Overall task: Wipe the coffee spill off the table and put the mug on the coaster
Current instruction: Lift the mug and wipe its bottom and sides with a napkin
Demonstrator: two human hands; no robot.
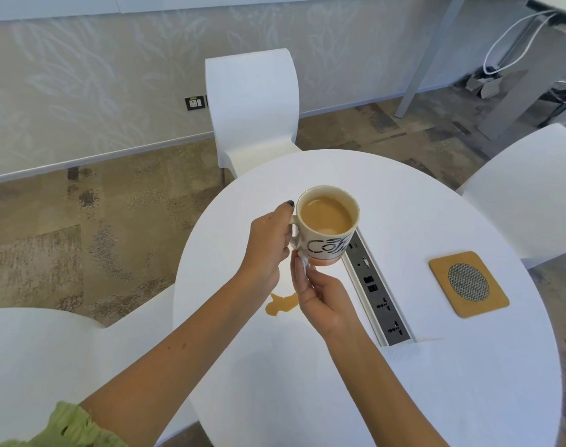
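My left hand [268,243] grips the handle of a cream mug [327,227] full of milky coffee and holds it lifted above the round white table [404,201]. My right hand [320,301] pinches a small white tissue [302,261] against the mug's lower left side, near its base. A light brown coffee spill [280,304] lies on the table under my hands, partly hidden by my right hand. The square tan coaster [468,283] with a round mesh centre lies to the right, apart from the mug.
A recessed power and data socket strip [377,291] runs across the table between the mug and the coaster. White chairs stand at the far side [252,108], at the right [530,188] and at the near left [43,356]. Carpet surrounds the table.
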